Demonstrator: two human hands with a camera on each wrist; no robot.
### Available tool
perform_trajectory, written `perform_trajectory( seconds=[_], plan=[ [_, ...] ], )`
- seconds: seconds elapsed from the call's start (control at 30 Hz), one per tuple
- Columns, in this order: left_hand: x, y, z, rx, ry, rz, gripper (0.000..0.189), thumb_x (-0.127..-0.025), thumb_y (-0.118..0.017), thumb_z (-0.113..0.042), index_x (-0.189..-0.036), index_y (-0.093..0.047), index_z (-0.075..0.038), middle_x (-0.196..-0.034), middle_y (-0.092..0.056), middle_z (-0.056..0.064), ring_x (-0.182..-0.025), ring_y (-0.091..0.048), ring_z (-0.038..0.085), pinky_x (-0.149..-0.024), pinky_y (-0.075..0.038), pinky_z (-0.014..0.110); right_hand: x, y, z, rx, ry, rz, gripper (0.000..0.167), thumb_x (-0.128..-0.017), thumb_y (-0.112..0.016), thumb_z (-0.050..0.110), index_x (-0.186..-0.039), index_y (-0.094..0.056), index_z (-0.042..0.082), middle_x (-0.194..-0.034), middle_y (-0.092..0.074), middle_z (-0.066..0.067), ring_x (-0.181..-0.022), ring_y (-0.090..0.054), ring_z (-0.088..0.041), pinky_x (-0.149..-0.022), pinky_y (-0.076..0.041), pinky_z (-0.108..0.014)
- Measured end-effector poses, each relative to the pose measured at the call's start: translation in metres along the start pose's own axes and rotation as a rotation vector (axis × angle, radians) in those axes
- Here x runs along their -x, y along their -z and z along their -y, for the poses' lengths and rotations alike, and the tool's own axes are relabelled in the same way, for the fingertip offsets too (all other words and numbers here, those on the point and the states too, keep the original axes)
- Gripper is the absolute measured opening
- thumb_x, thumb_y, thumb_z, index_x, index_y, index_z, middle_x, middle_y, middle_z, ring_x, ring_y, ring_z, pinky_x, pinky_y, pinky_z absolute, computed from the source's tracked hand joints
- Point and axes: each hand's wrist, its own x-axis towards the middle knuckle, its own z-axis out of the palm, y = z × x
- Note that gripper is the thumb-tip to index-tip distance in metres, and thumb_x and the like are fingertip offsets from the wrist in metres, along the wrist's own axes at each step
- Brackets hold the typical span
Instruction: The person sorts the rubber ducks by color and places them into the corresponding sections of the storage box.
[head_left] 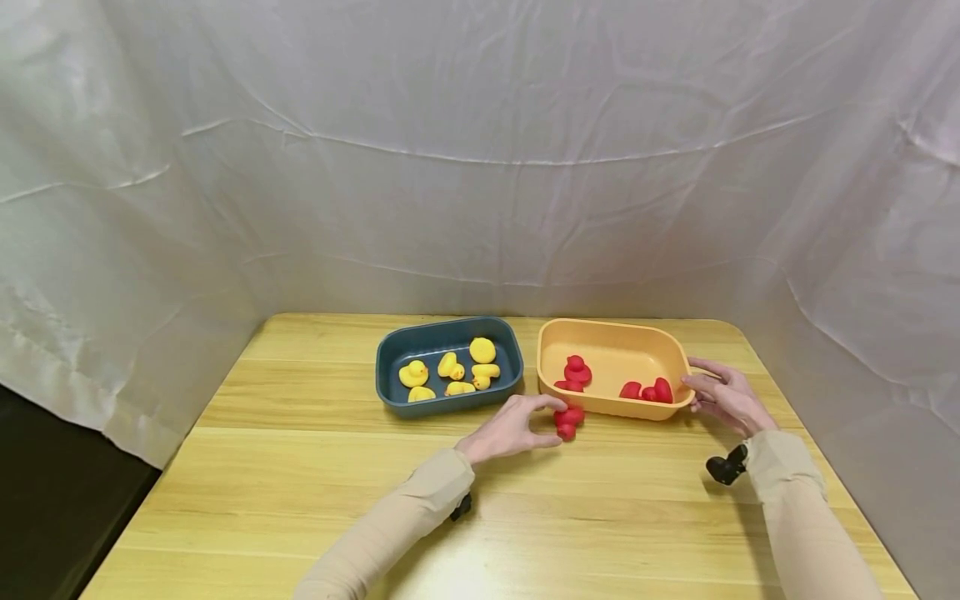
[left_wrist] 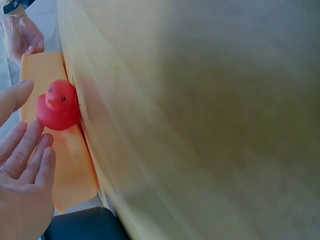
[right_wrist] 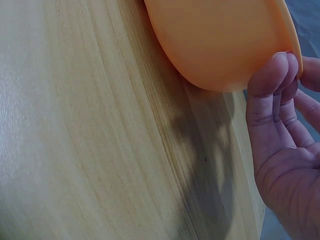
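Observation:
A red rubber duck (head_left: 569, 422) sits on the table just in front of an orange bin (head_left: 622, 354). My left hand (head_left: 510, 429) is at the duck's left side, thumb and fingers spread apart around it. The left wrist view shows those fingers (left_wrist: 17, 155) fairly straight, the tips very near the duck (left_wrist: 59, 107); whether they touch it I cannot tell. My right hand (head_left: 727, 402) holds the bin's right end, thumb and fingers pinching its rim, as the right wrist view shows. Several red ducks (head_left: 577, 369) lie inside the orange bin.
A dark blue bin (head_left: 450, 407) stands left of the orange one, with several yellow rubber ducks (head_left: 413, 373) in it. Both are near the back of the wooden table (head_left: 300, 467). Pale fabric (head_left: 480, 208) hangs behind and along the sides.

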Motion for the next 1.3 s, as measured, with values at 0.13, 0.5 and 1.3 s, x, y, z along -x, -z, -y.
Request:
perform_trajectory(
  seconds=[0.13,0.5,1.3],
  plan=[
    [-0.0007,0.0005,0.0,0.022,-0.013,0.002,0.046,-0.088,-0.079,-0.02,-0.131,-0.064,-0.009,-0.128,-0.07,0.003,-0.123,-0.063,0.018,-0.11,-0.05,0.032,-0.0012,0.0008,-0.0008,-0.011,0.004,0.012,0.079,-0.101,-0.059,0.008,-0.157,-0.006,-0.008,-0.087,-0.072,0.007,-0.063,-0.062,-0.008,-0.06,-0.058,-0.021],
    [-0.0009,0.0003,-0.001,-0.019,-0.015,0.05,0.053,-0.089,-0.079,-0.024,-0.137,-0.06,-0.009,-0.132,-0.065,0.006,-0.121,-0.061,0.019,-0.108,-0.05,0.031,0.0008,-0.0003,0.0001,0.002,0.01,0.003,0.077,-0.101,-0.06,0.01,-0.157,-0.01,-0.008,-0.089,-0.073,0.006,-0.064,-0.062,-0.007,-0.061,-0.058,-0.021],
    [-0.005,0.001,-0.0002,-0.036,-0.041,0.212,0.058,-0.094,-0.071,-0.013,-0.147,-0.048,-0.008,-0.141,-0.06,0.01,-0.124,-0.06,0.018,-0.107,-0.05,0.025,0.001,-0.0001,0.0002,-0.012,0.004,0.004,0.077,-0.1,-0.062,0.011,-0.157,-0.013,-0.007,-0.088,-0.072,0.005,-0.064,-0.062,-0.007,-0.061,-0.058,-0.021]
  ],
)
